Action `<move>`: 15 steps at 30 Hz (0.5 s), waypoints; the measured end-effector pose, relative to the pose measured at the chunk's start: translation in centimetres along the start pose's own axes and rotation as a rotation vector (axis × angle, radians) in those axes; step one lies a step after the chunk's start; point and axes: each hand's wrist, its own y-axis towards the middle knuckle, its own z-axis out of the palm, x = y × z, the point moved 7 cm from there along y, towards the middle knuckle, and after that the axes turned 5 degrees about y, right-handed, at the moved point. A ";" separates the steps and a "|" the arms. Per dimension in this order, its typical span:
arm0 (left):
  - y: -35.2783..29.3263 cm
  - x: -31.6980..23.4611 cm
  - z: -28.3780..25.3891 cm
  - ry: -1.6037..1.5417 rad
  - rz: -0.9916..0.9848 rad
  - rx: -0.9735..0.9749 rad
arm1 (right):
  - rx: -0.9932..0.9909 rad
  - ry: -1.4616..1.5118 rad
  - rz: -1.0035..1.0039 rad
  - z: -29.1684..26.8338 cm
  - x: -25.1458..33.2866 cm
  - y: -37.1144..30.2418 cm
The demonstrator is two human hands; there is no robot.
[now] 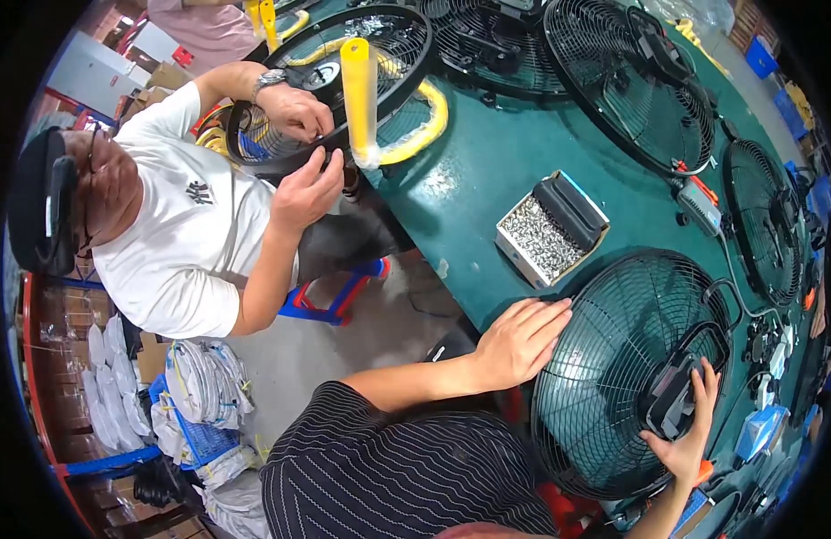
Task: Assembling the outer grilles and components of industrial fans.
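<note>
A round black fan (604,359) with a wire grille lies on the green table in front of me, its black motor housing (671,395) and handle facing up. My left hand (521,343) grips the fan's left rim, fingers close together and fairly straight; its thumb is hidden. My right hand (688,427) spans the motor housing, thumb on the near side and fingers reaching over the right side. Just beyond my left hand stands an open box (532,242) of small metal screws, with a dark oblong block (568,211) set in it.
At left, a co-worker in a white shirt (195,202) handles another fan (380,99) next to a yellow post (354,94). More black fans (627,85) line the far and right table (474,180). A grey box with a cable (700,205) lies beyond my fan. A red-and-blue stool (330,301) stands on the floor.
</note>
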 end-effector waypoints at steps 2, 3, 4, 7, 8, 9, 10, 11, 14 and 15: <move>-0.2 -0.1 0.3 0.012 0.003 0.011 | -0.058 0.055 0.022 -0.4 -0.1 -0.6; -0.3 -0.1 0.4 0.005 0.000 0.018 | -0.120 0.116 0.032 -0.7 -0.3 -1.3; -0.4 0.0 0.5 0.001 -0.003 0.026 | -0.160 0.137 0.070 -0.8 -1.0 -2.1; -0.5 0.2 0.8 -0.099 -0.080 0.012 | -0.449 0.128 0.193 -3.3 -4.5 -7.7; -0.5 0.2 0.9 -0.150 -0.119 0.004 | -0.557 0.117 0.286 -4.0 -6.5 -10.5; -0.4 0.2 1.3 -0.237 -0.164 0.018 | -0.623 0.124 0.403 -4.2 -8.7 -13.5; -0.4 0.2 1.7 -0.320 -0.210 0.037 | -0.687 0.137 0.524 -4.0 -10.8 -16.7; -0.3 0.1 2.2 -0.402 -0.256 0.060 | -0.754 0.157 0.678 -3.4 -13.2 -19.6; 0.1 -0.2 3.4 -0.487 -0.303 0.074 | -0.957 0.684 0.672 0.9 -17.3 -24.1; 0.4 -0.4 3.5 -0.466 -0.284 0.033 | -0.950 0.707 0.620 2.3 -17.5 -24.2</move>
